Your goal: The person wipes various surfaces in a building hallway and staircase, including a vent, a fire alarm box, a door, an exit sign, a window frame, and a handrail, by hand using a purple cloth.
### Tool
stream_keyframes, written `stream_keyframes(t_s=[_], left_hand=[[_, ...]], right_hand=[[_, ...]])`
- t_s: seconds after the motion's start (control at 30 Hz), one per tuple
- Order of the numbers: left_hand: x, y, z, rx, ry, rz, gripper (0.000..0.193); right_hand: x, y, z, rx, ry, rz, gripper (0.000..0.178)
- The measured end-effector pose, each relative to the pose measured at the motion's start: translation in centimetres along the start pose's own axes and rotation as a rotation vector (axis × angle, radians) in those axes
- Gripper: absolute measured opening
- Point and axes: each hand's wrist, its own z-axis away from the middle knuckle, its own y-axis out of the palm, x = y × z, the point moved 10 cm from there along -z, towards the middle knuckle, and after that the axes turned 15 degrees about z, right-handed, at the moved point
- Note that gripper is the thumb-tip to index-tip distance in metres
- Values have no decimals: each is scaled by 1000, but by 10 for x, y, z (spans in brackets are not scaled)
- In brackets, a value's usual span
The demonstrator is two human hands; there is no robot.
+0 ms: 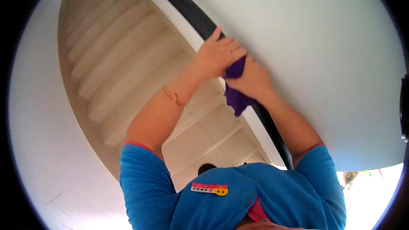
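A dark handrail [203, 20] slopes diagonally along the top of a white-edged stair wall. My right hand [255, 80] is closed around a bunched purple cloth [237, 101], pressing it on the rail; its ragged lower end hangs over the stair side. Just farther up the rail is my left hand [220, 57], its fingers bent over the rail at the cloth's upper part, with one finger sticking out. The two hands almost touch. Part of the cloth is hidden beneath the fingers. A gold-coloured bracelet [174, 96] circles my left wrist.
Beige tiled stairs [123, 55] run beside the rail on the left, with a landing [191, 140] nearer me. A pale wall [36, 115] curves along the far left. On the right is a broad smooth whitish surface [332, 59]. Bright light shows at lower right.
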Motion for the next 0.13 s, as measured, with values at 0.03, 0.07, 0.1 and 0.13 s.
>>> stream_keyframes(t_s=[0.03, 0.07, 0.1, 0.13], left_hand=[[4, -8, -9, -42, 14, -2, 61], [5, -19, -15, -83, 24, -3, 62], [0, -23, -14, -73, 32, 18, 58], [-7, -25, -18, -64, 39, 38, 55]], right_hand=[[0, -11, -10, -1, -10, -4, 73], [0, -19, -13, 1, -21, -9, 74], [0, -23, -10, -1, -25, -27, 74], [-5, -27, -3, -3, -28, -47, 75]])
